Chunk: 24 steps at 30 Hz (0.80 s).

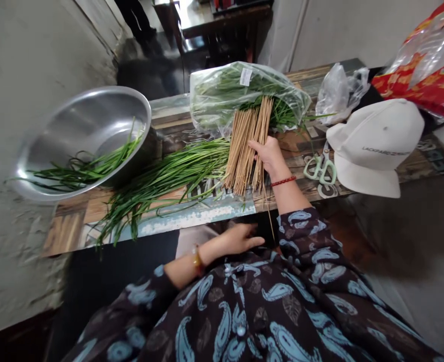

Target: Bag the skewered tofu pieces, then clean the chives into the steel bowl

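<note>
My right hand is closed round part of a thick bunch of thin bamboo skewers. The rest of the bunch lies beside it on the patterned bench, and one skewer slants down past the bench's front edge. Low in front of my body is my left hand, its thumb stretched out and apart from the fingers, holding nothing. A heap of loose Chinese chives touches the skewers' left side. Behind the skewers lies a clear plastic bag with more chives inside.
At the left stands a steel basin with some chives in it. Scissors with pale green handles, a white cap, a crumpled clear bag and a red printed bag lie at the right. Someone's legs show at the back.
</note>
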{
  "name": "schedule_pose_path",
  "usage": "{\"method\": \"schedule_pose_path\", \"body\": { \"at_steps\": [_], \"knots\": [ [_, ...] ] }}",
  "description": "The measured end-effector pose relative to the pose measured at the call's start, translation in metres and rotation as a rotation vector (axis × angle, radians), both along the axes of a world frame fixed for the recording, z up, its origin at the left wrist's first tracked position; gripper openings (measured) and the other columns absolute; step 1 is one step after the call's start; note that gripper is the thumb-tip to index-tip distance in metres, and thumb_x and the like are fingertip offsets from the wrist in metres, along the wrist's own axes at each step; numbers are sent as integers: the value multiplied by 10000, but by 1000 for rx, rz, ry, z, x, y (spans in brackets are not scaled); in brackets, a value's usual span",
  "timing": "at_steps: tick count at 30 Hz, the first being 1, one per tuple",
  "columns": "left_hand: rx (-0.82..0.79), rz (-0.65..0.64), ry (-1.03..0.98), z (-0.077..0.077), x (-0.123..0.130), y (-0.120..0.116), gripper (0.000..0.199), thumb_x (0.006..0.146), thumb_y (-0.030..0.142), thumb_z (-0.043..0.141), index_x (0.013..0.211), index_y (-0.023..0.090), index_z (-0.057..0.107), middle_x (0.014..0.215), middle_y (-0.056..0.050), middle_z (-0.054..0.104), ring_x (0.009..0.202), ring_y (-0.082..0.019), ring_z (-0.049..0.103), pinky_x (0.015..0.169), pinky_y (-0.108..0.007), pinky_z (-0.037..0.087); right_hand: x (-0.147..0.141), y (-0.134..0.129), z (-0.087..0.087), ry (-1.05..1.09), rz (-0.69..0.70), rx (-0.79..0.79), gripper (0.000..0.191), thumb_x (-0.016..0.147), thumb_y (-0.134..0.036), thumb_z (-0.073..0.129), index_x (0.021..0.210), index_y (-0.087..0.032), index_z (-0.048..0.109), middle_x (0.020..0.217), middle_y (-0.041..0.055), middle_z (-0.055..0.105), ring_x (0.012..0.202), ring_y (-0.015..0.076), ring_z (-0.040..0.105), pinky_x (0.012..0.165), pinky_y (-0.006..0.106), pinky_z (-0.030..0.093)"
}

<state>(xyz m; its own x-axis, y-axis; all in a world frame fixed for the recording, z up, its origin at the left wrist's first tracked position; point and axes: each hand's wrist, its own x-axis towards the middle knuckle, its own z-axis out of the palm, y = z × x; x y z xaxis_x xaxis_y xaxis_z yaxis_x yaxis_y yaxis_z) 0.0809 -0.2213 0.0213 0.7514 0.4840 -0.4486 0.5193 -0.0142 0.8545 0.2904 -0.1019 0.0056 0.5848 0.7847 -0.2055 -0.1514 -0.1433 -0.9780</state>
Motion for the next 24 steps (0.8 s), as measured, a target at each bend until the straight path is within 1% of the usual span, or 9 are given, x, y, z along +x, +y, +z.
{"method": "schedule_pose_path", "body": {
  "at_steps": [3, 4, 6, 8, 10, 13, 16, 20, 24],
  "knots": [
    [-383, -48, -92, -22, 28, -11, 36, 822, 256, 682, 817, 221, 688, 876, -27, 740, 894, -210, 693, 743, -267, 530, -1, -2, 2, 7, 13, 1, 84, 755, -155, 658, 801, -154, 589, 674, -25, 603, 531, 88, 521, 457, 186, 420],
    [-468, -34, -120, -24, 36, -14, 104, 861, 261, 641, 770, 220, 670, 837, -21, 731, 866, -199, 692, 744, -270, 530, -1, -3, 3, 3, 19, 2, 80, 754, -152, 655, 798, -155, 589, 673, -25, 604, 532, 89, 521, 462, 190, 425],
    [-553, -15, -154, -20, 45, -18, 248, 920, 278, 569, 689, 208, 628, 731, -18, 703, 737, -177, 674, 711, -283, 527, 0, -4, 3, -12, 26, 2, 73, 749, -145, 653, 791, -152, 594, 680, -21, 608, 530, 92, 520, 469, 199, 433],
    [-542, 1, -185, -6, 42, -16, 282, 945, 316, 541, 698, 197, 608, 650, -18, 670, 626, -164, 640, 661, -292, 517, 2, -5, 3, -17, 33, 0, 69, 744, -146, 654, 790, -148, 603, 682, -16, 612, 527, 95, 520, 468, 205, 436],
    [-445, 67, -238, 13, 32, -4, 254, 949, 378, 533, 796, 191, 612, 590, -1, 609, 520, -138, 577, 557, -259, 476, 4, -5, 2, -1, 41, 3, 71, 745, -157, 655, 799, -147, 610, 679, -16, 614, 527, 95, 523, 460, 200, 430],
    [-176, 314, -337, 35, 13, 30, 246, 940, 408, 526, 935, 175, 605, 529, 64, 429, 406, -75, 367, 405, -181, 287, 8, -6, 0, 16, 55, 14, 81, 743, -171, 661, 808, -147, 618, 696, -10, 625, 547, 96, 539, 457, 189, 429],
    [-2, 478, -371, 39, 3, 68, 188, 927, 329, 522, 978, 159, 586, 524, 87, 361, 412, -62, 271, 405, -180, 198, 13, -9, 0, -1, 79, 18, 97, 741, -182, 671, 819, -144, 627, 729, 5, 645, 581, 107, 563, 481, 203, 461],
    [279, 413, -274, 27, 10, 101, 163, 892, 194, 507, 983, 134, 628, 558, 66, 414, 465, -74, 324, 469, -200, 264, 21, -15, 1, -26, 121, 10, 105, 746, -193, 682, 826, -149, 630, 729, 12, 648, 582, 119, 571, 508, 240, 496],
    [692, 229, -54, 21, 29, 108, 184, 835, 204, 629, 998, 137, 679, 639, 22, 523, 605, -122, 484, 601, -240, 380, 26, -18, 2, -42, 132, -8, 112, 753, -196, 695, 833, -160, 625, 722, 8, 644, 587, 117, 569, 499, 224, 482]
  ]
}}
